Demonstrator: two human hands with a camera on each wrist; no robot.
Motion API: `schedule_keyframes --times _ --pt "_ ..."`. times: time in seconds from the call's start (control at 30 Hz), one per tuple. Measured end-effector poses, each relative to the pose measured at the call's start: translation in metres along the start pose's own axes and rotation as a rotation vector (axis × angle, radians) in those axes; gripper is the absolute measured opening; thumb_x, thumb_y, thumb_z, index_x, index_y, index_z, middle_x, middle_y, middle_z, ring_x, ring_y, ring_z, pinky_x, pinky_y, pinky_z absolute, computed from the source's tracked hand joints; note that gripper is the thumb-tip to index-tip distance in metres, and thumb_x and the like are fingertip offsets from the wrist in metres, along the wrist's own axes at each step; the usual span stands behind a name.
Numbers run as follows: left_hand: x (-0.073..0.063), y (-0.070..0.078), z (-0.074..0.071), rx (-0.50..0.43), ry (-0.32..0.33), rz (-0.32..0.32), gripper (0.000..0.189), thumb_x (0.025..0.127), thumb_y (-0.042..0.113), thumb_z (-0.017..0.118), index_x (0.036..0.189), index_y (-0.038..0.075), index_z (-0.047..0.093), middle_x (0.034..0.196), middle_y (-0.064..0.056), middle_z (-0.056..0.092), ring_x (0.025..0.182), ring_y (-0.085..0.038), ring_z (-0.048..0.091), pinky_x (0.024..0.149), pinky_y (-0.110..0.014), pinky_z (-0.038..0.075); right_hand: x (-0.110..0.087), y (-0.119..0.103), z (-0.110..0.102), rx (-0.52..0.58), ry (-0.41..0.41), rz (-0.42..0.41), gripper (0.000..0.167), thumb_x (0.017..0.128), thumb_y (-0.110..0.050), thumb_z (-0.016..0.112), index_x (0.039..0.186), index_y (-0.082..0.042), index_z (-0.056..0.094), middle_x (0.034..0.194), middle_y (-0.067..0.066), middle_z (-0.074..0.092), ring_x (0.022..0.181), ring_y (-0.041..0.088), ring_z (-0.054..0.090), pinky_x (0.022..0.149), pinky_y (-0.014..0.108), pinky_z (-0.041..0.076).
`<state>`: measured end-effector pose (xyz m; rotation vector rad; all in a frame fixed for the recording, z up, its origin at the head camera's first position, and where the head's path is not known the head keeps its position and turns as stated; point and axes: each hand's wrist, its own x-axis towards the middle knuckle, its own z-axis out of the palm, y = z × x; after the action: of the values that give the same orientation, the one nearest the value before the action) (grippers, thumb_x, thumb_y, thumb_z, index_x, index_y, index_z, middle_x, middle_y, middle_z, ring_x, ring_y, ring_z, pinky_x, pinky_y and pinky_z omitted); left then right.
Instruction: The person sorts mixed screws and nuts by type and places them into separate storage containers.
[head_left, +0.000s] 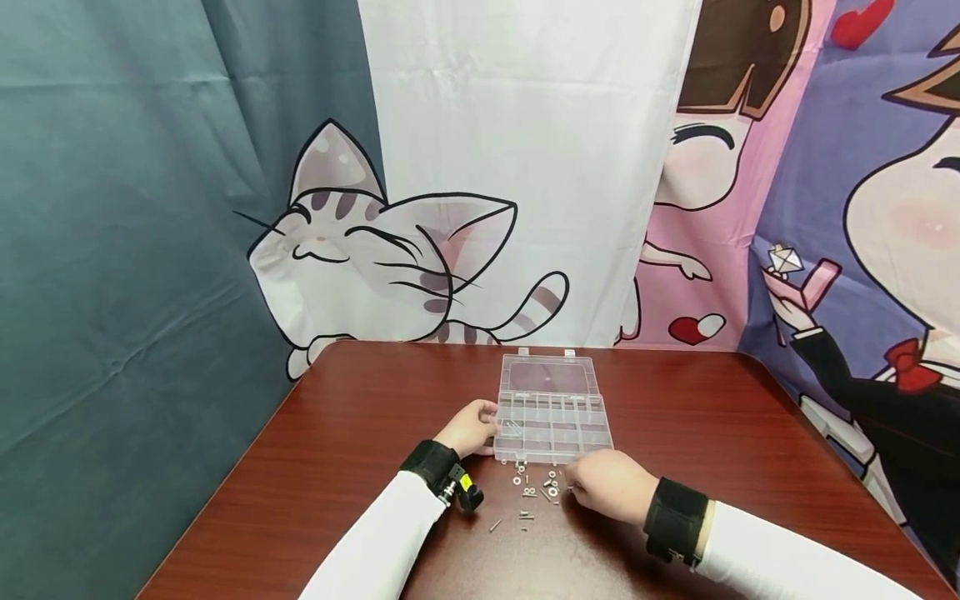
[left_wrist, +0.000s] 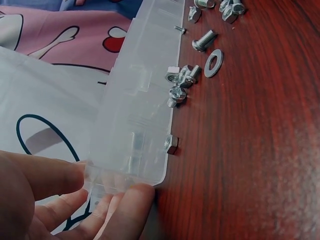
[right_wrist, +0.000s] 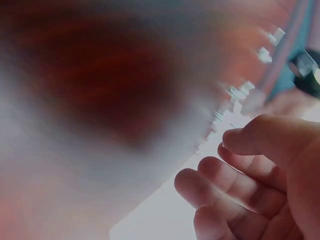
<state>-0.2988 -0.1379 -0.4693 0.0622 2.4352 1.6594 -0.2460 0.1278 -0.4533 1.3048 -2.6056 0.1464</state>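
A clear plastic compartment box [head_left: 555, 433] lies on the table with its lid [head_left: 551, 375] folded back. My left hand [head_left: 471, 427] grips the box's left end, thumb on one side and fingers on the other. In the left wrist view the fingertips hold the box corner [left_wrist: 150, 175]. A few long screws [head_left: 513, 427] lie in a left compartment. My right hand [head_left: 611, 482] is at the box's near right corner, beside the loose hardware. Its fingers [right_wrist: 215, 172] are loosely curled, with nothing visible between them; that view is blurred.
Loose hardware is scattered before the box: a washer [left_wrist: 214, 63], a hex nut [left_wrist: 171, 144], a short bolt [left_wrist: 204, 40] and several other pieces. A few screws [head_left: 495, 526] lie nearer on the brown table [head_left: 360, 400]. A printed curtain [head_left: 525, 167] hangs behind.
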Motion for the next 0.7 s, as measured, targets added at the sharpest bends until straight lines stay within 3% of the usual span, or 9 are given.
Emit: schedule_keyframes --times 0.27,0.47,0.7 --pt "0.000 -0.004 -0.004 -0.064 -0.017 0.013 0.041 0.097 0.000 0.055 0.136 -0.006 0.044 0.119 -0.024 0.056 0.095 -0.030 0.065 0.070 -0.040 0.061 0.039 0.014 -0.023 0.046 0.082 0.069 0.020 0.081 -0.008 0.073 0.070 -0.018 0.060 0.063 -0.011 0.051 0.057 0.006 0.046 0.051 0.025 0.041" --pt "-0.001 -0.008 0.000 -0.077 -0.033 0.014 0.042 0.097 -0.001 0.055 0.137 -0.007 0.042 0.117 -0.023 0.057 0.091 -0.029 0.066 0.068 -0.039 0.061 0.067 0.027 -0.012 0.025 0.013 0.142 0.026 0.084 -0.009 0.070 0.065 -0.020 0.056 0.059 -0.011 0.044 0.054 0.007 0.037 0.049 0.024 0.034" --pt "0.001 -0.005 0.000 -0.060 -0.018 0.019 0.041 0.097 0.000 0.055 0.136 -0.006 0.044 0.117 -0.022 0.057 0.093 -0.029 0.066 0.067 -0.037 0.061 0.094 0.033 -0.005 0.017 -0.034 0.124 0.027 0.083 -0.005 0.072 0.062 -0.014 0.057 0.059 -0.007 0.043 0.054 0.011 0.037 0.050 0.028 0.035"
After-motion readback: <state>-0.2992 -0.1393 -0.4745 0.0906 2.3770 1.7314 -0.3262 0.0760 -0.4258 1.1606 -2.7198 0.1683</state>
